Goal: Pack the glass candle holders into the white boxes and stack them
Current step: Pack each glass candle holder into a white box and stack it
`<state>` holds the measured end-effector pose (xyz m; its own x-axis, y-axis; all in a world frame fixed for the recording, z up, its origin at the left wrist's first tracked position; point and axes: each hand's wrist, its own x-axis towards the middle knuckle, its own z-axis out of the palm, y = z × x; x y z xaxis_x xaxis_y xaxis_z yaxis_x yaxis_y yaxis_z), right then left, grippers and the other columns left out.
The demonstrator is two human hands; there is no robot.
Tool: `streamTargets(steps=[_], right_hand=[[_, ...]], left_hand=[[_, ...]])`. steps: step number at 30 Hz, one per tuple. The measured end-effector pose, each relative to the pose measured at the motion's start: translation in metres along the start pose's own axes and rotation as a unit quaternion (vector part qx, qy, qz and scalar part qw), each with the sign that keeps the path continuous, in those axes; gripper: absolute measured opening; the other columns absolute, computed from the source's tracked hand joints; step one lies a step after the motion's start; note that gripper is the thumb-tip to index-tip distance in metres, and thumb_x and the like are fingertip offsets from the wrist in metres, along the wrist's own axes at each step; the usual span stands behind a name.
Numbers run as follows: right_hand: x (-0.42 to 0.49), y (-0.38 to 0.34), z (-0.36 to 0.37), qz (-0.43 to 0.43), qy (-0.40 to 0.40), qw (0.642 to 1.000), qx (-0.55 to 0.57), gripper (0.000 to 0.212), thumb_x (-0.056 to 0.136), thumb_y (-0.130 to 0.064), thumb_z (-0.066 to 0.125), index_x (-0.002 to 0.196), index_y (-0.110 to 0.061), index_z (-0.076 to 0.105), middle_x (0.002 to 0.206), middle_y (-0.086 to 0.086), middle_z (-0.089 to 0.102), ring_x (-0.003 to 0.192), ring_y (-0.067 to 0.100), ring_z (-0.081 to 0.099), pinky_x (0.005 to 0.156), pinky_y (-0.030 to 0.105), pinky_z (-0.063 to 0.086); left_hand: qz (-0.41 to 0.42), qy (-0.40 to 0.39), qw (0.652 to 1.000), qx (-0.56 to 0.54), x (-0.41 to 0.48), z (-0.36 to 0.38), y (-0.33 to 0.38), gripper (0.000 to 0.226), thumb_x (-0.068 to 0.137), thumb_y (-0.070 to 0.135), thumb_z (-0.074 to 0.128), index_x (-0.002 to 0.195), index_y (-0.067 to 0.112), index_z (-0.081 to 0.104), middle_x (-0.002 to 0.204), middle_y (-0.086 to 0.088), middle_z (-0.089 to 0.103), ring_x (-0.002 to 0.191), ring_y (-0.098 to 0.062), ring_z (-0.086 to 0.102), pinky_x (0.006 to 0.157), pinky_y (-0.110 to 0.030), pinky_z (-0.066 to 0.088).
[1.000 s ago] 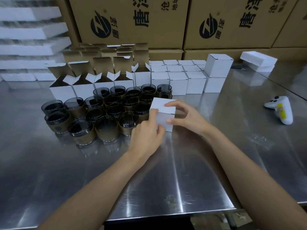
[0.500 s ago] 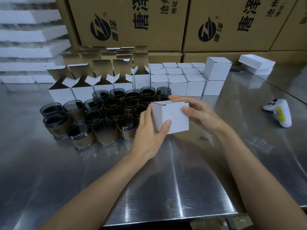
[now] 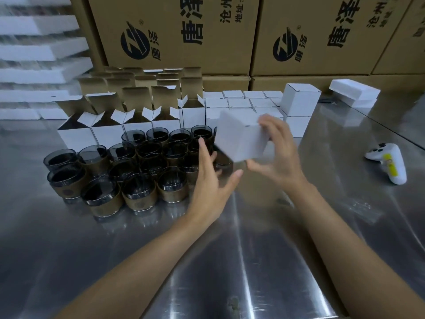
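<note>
A closed white box (image 3: 241,137) hangs tilted and blurred above the steel table (image 3: 230,261). My right hand (image 3: 276,153) grips it, fingers on its right side and thumb under its lower corner. My left hand (image 3: 211,178) is just below and left of the box with fingers spread and straight, apart from it or barely touching. Several dark glass candle holders (image 3: 138,171) with brown paper bands stand clustered to the left. Behind them are several open white boxes (image 3: 108,132) with raised flaps. Closed white boxes (image 3: 259,104) sit in rows at the back, one stacked box (image 3: 300,100) on top.
Big brown cartons (image 3: 179,35) line the back wall. White foam pieces (image 3: 354,92) lie at the back right and white trays (image 3: 39,49) are stacked at the left. A white game controller (image 3: 388,162) lies on the table at the right.
The closed box went from resting on the table to being lifted and tilted, moving up and right toward the closed rows. My left hand has come off it; my right hand carries it.
</note>
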<state>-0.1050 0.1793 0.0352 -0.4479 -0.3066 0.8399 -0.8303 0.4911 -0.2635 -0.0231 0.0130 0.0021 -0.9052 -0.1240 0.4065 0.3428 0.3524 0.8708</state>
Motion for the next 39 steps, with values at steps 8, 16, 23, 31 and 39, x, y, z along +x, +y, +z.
streamTargets(steps=[8,16,23,31,39], right_hand=[[0.017,0.071,0.041,0.118,0.179,0.974,-0.075,0.071,0.068,-0.001,0.075,0.130,-0.016,0.041,0.138,0.018,0.034,0.129,0.017,0.034,0.084,0.008,0.042],[0.043,0.124,0.064,0.150,0.135,0.970,-0.136,0.071,0.074,0.006,0.057,0.143,-0.005,0.043,0.153,0.016,0.028,0.142,0.028,0.031,0.075,0.019,0.045],[0.049,0.121,0.069,0.150,0.141,0.951,-0.231,0.080,0.067,0.016,0.044,0.145,0.006,0.033,0.152,0.027,0.028,0.142,0.045,0.024,0.118,0.020,0.006],[0.042,0.111,0.076,0.046,0.147,0.957,-0.245,0.051,0.053,0.015,0.054,0.097,-0.007,0.067,0.105,0.013,0.053,0.096,0.024,0.044,0.082,0.036,0.028],[0.043,0.116,0.076,0.162,0.056,0.956,-0.239,0.052,0.065,0.004,0.050,0.114,-0.008,0.065,0.107,0.018,0.057,0.094,0.037,0.054,0.083,0.043,0.040]], left_hand=[[0.103,-0.104,0.981,0.126,0.012,0.018,-0.014,0.064,0.093,0.005,0.046,0.152,0.011,0.022,0.157,0.000,0.022,0.133,-0.005,0.041,0.103,-0.041,0.045],[0.130,-0.105,0.976,0.141,0.015,0.016,-0.022,0.046,0.091,0.001,0.047,0.136,0.007,0.048,0.141,0.003,0.040,0.104,0.003,0.052,0.082,-0.019,0.047],[0.139,-0.109,0.971,0.162,0.016,0.016,-0.023,0.039,0.087,0.001,0.049,0.125,0.008,0.057,0.136,0.003,0.046,0.096,-0.007,0.059,0.074,-0.019,0.044],[0.139,-0.103,0.970,0.169,0.017,0.016,-0.026,0.033,0.088,0.006,0.048,0.118,0.013,0.058,0.131,0.012,0.043,0.086,-0.010,0.060,0.070,-0.036,0.052],[0.126,-0.106,0.973,0.162,0.018,0.015,-0.026,0.031,0.085,0.010,0.045,0.110,0.009,0.062,0.127,0.006,0.049,0.079,-0.020,0.062,0.065,-0.040,0.051]])
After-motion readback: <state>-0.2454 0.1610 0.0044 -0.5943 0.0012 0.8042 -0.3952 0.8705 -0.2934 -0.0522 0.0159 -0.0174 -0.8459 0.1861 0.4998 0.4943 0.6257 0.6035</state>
